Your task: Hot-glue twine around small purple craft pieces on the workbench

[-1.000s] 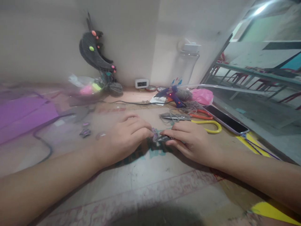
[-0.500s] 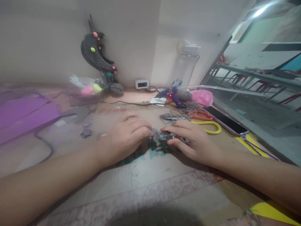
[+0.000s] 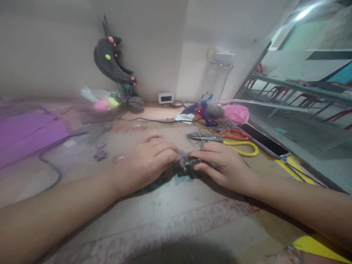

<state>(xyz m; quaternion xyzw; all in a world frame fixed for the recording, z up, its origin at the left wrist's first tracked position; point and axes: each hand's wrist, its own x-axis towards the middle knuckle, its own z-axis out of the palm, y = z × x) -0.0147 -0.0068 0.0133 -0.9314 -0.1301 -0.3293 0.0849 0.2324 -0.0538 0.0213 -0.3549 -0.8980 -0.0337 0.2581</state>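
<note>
My left hand [image 3: 154, 157] is closed, its thumb and fingertips pinching a small purple-and-grey piece [image 3: 181, 157] above the table. Facing it, my right hand [image 3: 222, 163] pinches a small dark piece [image 3: 191, 161] between thumb and forefinger. The two pieces meet or overlap between my hands; blur hides their exact kind and whether they are joined. Left of my left hand lies a small purple-and-grey flower-like piece [image 3: 99, 155], with a smaller purple bit [image 3: 101, 145] behind it. Just beyond my right hand are scissors with yellow handles [image 3: 247, 148].
A blue glue gun [image 3: 202, 112] with a lit red light, orange-handled scissors [image 3: 236, 134], grey yarn [image 3: 216, 111] and a phone [image 3: 264, 141] lie at the back right. Purple sheets [image 3: 30, 132] are at left. A small clock [image 3: 165, 98] and a clear bottle [image 3: 220, 80] stand by the wall.
My right hand has shifted slightly left, bringing the dark piece closer against the purple-and-grey one. My left hand stays almost in place.
</note>
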